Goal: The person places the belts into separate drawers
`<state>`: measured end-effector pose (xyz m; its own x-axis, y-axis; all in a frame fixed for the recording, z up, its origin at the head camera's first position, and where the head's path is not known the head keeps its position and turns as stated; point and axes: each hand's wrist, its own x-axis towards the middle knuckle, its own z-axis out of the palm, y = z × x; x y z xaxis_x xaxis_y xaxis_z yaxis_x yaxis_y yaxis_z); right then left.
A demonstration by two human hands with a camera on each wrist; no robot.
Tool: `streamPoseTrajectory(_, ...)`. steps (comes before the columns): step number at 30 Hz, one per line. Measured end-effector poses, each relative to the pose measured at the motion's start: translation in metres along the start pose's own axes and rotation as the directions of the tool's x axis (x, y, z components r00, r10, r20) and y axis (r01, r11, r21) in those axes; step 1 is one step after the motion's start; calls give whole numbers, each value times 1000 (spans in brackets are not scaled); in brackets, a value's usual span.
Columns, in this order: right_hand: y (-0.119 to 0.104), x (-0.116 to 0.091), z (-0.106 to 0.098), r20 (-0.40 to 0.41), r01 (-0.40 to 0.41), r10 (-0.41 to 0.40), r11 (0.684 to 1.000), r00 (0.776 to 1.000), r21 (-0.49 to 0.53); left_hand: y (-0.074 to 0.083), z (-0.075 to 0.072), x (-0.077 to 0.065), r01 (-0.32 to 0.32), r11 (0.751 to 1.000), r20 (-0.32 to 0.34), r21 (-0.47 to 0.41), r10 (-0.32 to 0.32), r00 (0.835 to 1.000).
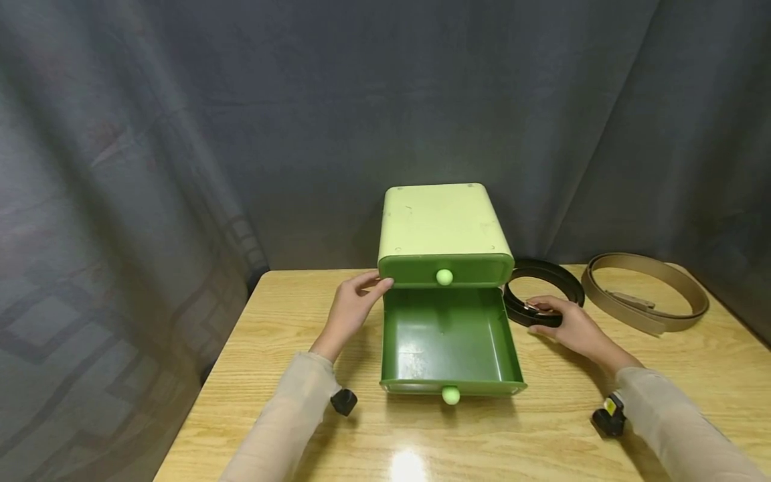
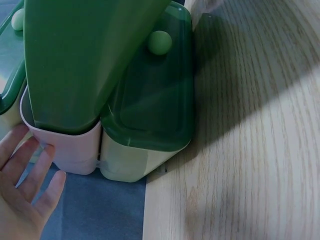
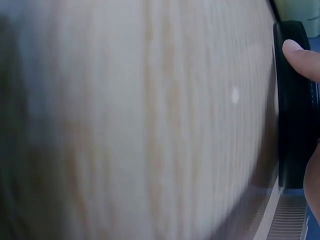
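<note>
A small stacked drawer cabinet (image 1: 446, 217) stands at the back of the table. Its top drawer (image 1: 415, 271) is in, while the drawer below (image 1: 446, 335) is pulled out and holds nothing. In the left wrist view, a further green drawer front (image 2: 150, 100) shows beneath, pushed in. My left hand (image 1: 352, 308) rests against the cabinet's left side, fingers extended, thumb by the top drawer's corner. Right of the cabinet lies a coiled black belt (image 1: 515, 309). My right hand (image 1: 575, 328) pinches the coil's near right part, close to its buckle, with thumb and fingers.
A coiled tan belt (image 1: 680, 321) lies at the back right of the wooden table (image 1: 271, 402). Dark grey curtains (image 1: 301, 134) hang behind and to the left. The pulled-out drawer juts toward me between both forearms.
</note>
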<state>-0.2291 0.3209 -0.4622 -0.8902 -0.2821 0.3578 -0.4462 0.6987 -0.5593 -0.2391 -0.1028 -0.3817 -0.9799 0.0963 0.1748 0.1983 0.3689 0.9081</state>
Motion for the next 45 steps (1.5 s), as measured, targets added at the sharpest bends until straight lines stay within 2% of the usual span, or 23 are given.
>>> streamPoseTrajectory(20,-1,5,1,-17,48,-49,999,999,-14,-1,1,1,-11,1000,-23,-15,11,1000)
streamPoseTrajectory(26,-2,5,2,-9,20,-21,1000,1000,-17,-2,1,0,-5,1000,-19,-11,4,1000)
streamPoseTrajectory(36,-6,5,-4,54,-112,113,994,992,-17,-3,2,1,-10,1000,-16,-3,10,1000)
streamPoseTrajectory(45,-16,-2,-6,0,-83,83,992,997,-93,-2,1,1,-11,1000,-17,-5,11,1000)
